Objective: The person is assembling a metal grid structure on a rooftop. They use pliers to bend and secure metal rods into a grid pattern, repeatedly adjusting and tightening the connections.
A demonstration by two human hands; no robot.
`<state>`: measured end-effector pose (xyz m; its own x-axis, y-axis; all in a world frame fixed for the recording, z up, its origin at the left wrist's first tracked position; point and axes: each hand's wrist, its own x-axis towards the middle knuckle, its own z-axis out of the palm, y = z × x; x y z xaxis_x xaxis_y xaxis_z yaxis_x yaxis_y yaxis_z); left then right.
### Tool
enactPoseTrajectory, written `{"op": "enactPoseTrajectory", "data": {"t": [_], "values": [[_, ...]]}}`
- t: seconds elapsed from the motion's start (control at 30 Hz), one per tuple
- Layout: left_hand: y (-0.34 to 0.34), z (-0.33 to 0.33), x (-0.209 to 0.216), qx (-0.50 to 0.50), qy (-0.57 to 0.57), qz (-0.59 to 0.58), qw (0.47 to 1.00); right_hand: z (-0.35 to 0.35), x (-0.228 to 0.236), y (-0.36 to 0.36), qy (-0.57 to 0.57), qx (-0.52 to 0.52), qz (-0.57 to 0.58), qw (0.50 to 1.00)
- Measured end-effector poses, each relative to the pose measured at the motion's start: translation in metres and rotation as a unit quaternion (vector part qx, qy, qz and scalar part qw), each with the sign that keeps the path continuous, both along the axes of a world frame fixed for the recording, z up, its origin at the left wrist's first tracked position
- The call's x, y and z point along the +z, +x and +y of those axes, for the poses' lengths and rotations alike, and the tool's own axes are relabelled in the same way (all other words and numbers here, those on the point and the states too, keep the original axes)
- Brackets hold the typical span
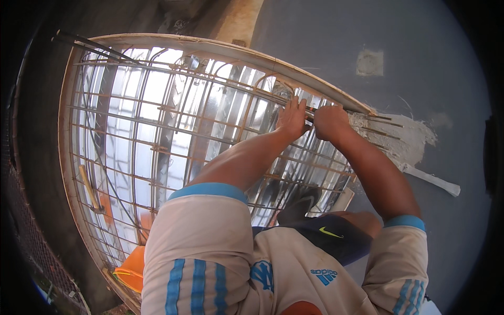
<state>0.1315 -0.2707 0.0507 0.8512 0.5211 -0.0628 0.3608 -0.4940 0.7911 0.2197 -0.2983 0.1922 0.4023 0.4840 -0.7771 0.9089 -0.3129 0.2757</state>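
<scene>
A grid of steel reinforcing bars (pixel 212 137) lies over shiny corrugated metal sheets (pixel 176 113). Both my arms reach forward to its far right part, where several bars run close together. My left hand (pixel 292 118) rests against these bars with its fingers stretched out. Just right of it, my right hand (pixel 332 123) is closed in a fist at the same bars. A dark piece with a bit of orange-red shows between the hands, but what the right fist grips is hidden. Bar ends (pixel 386 129) stick out past the right hand over rough mortar.
Wooden edge boards (pixel 294 69) frame the grid. A hammer (pixel 88 185) with a wooden handle lies at the left, above an orange rounded object (pixel 131 269). Pale mortar (pixel 417 137) and a whitish strip (pixel 433 180) are on the grey wall or floor surface at right.
</scene>
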Motion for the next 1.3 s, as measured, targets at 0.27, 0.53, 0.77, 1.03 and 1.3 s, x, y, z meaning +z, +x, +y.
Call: {"op": "enactPoseTrajectory", "data": {"t": [0.27,0.53,0.77,1.03,1.3], "values": [[-0.003,0.016,-0.032,-0.055,-0.181,0.268,0.945,-0.006,-0.003,0.047,-0.146,-0.429,0.222,0.863],[-0.006,0.047,-0.086,-0.194,-0.075,0.190,0.960,-0.106,-0.036,0.039,0.038,-0.422,0.288,0.859],[0.003,0.100,-0.087,-0.320,-0.011,0.221,0.921,-0.174,-0.073,0.042,-0.003,-0.499,0.372,0.783],[-0.023,0.087,-0.042,-0.183,-0.166,0.279,0.928,-0.201,-0.106,0.047,-0.018,-0.312,0.280,0.908],[-0.032,0.022,0.054,-0.199,-0.190,0.310,0.910,-0.265,-0.023,0.031,0.034,-0.440,0.191,0.877]]}}
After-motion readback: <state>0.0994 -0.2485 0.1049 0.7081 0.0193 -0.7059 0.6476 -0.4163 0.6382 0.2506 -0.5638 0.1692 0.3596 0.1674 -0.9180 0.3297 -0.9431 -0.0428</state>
